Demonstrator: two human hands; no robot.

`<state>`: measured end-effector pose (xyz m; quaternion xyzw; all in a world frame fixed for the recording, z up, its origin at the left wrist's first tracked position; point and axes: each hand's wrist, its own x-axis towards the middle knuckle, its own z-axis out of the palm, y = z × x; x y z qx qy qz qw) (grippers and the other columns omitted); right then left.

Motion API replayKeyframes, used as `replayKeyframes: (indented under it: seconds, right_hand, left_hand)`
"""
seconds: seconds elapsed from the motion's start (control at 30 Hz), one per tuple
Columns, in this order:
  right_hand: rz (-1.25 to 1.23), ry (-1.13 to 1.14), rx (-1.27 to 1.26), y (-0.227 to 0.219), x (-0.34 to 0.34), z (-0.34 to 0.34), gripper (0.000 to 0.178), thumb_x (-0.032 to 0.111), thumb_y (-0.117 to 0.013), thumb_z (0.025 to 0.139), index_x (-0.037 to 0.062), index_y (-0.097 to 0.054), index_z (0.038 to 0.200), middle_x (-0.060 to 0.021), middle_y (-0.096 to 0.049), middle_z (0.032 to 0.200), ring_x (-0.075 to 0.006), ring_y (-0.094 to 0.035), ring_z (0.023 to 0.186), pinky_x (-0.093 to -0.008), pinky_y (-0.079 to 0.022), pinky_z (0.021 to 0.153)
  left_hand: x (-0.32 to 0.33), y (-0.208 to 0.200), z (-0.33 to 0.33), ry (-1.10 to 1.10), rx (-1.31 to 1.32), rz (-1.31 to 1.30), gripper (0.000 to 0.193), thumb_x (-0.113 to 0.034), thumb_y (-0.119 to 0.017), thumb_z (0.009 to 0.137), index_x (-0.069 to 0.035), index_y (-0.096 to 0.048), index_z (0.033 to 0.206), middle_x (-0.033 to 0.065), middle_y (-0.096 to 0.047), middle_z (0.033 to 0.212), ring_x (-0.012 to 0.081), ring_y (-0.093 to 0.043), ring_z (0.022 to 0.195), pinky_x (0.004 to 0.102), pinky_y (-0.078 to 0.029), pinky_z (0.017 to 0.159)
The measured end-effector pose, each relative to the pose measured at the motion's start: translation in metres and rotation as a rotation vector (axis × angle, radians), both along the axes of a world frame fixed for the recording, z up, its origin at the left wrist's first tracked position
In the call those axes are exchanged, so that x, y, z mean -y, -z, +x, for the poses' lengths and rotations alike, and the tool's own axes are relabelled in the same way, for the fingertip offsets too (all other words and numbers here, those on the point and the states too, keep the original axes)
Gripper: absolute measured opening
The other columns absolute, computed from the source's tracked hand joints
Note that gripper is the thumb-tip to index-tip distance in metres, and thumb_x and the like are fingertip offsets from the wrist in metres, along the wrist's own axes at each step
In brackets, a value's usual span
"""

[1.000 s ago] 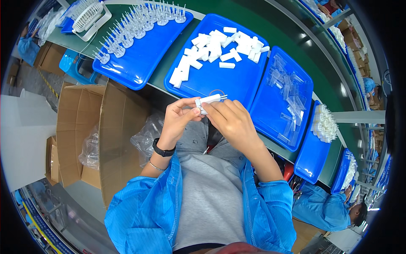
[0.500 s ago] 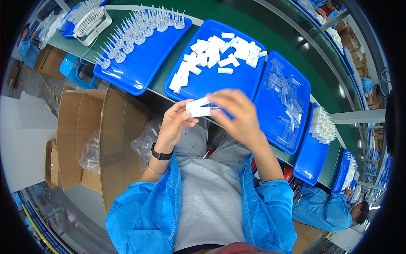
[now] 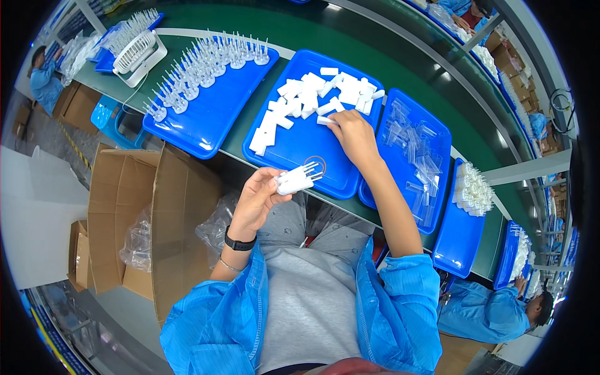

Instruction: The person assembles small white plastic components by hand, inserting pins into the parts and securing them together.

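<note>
My left hand (image 3: 257,197) holds a white assembly (image 3: 292,182) between thumb and fingers, its pale prongs (image 3: 310,168) pointing rightward, just before the near edge of the middle blue tray (image 3: 297,147). My right hand (image 3: 356,134) is over that tray, fingertips at one white block (image 3: 323,120); whether they grip it, I cannot tell. Beyond lie loose white blocks (image 3: 309,100); clear plastic pieces (image 3: 412,145) occupy the right-hand tray (image 3: 405,171).
</note>
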<state>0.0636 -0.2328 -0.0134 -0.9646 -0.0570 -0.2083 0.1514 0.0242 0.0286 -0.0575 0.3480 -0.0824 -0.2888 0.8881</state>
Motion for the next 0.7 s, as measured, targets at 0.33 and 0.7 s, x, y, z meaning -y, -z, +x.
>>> replayKeyframes:
  seconds: [0.33, 0.7]
  right_hand:
    - [0.584, -0.210, 0.002, -0.058, -0.017, -0.064, 0.016, -0.001, -0.071, 0.073, 0.0000, -0.065, 0.088, -0.0097, -0.066, 0.089, -0.0174, -0.065, 0.079, -0.0267, -0.053, 0.066]
    - [0.412, -0.292, 0.067, -0.084, -0.031, -0.090, 0.020, -0.002, -0.073, 0.071, 0.0023, -0.067, 0.089, -0.0090, -0.064, 0.093, -0.0201, -0.065, 0.078, -0.0279, -0.053, 0.066]
  left_hand:
    - [-0.003, -0.005, 0.004, -0.109, 0.035, 0.077, 0.045, -0.007, -0.070, 0.083, 0.003, -0.055, 0.124, 0.0124, -0.062, 0.112, 0.0199, -0.063, 0.099, 0.0330, -0.053, 0.086]
    - [0.000, -0.010, 0.002, -0.139, 0.151, 0.126, 0.044, -0.001, -0.073, 0.078, 0.003, -0.059, 0.119, 0.0127, -0.060, 0.112, 0.0212, -0.061, 0.104, 0.0331, -0.050, 0.091]
